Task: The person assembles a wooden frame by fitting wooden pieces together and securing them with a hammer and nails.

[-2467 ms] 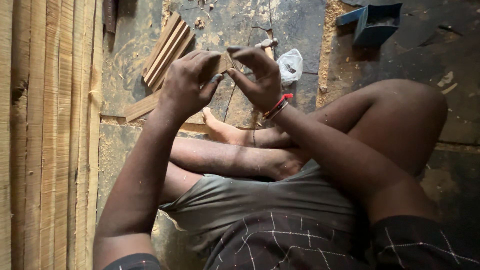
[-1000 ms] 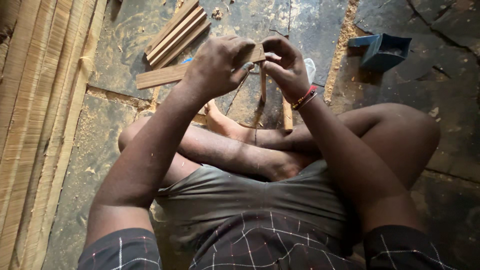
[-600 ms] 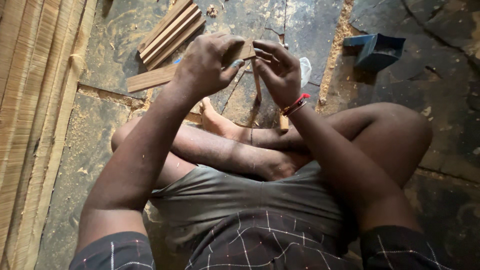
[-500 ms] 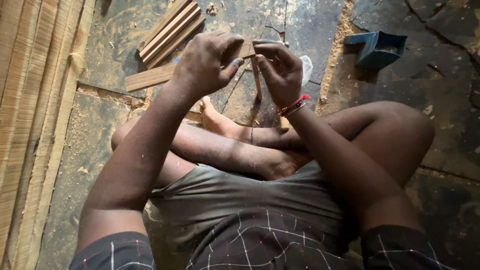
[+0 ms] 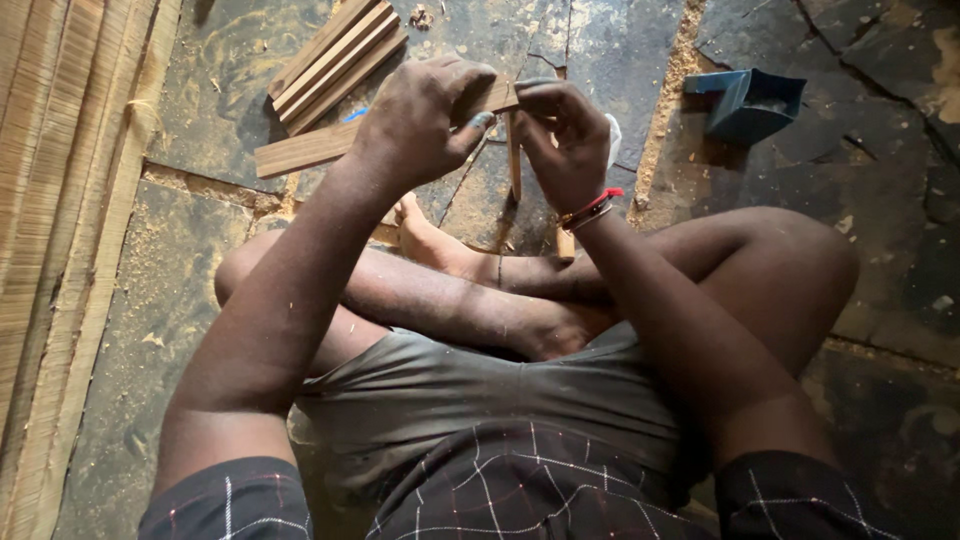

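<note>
Both hands work close together above the crossed legs, seen from the head view. Left hand (image 5: 425, 120) is curled shut, thumb and fingers pinching a short flat piece of light wood (image 5: 498, 97) held roughly level. Right hand (image 5: 565, 140), with a red band at the wrist, is closed at the fingertips on the top of a thin light-brown wooden stick (image 5: 514, 160). That stick hangs upright beneath the flat piece; whether the two touch cannot be told.

Compared with the view 2.5 s ago, the hands have drawn nearer each other and the upright stick now shows between them, where earlier it was hidden by the fingers. Over the last half second the grip and position are nearly unchanged. Judged from this, the two pieces are being held in alignment and steadied, not moved.

On the cracked dark stone floor (image 5: 620, 60), far and to the left, lies a bundle of flat wooden slats (image 5: 335, 55), with a single loose wooden slat (image 5: 300, 155) just nearer. A dark blue plastic dustpan-shaped tray (image 5: 750, 100) sits far right. Pale long timber planks (image 5: 60, 200) run along the left edge.
</note>
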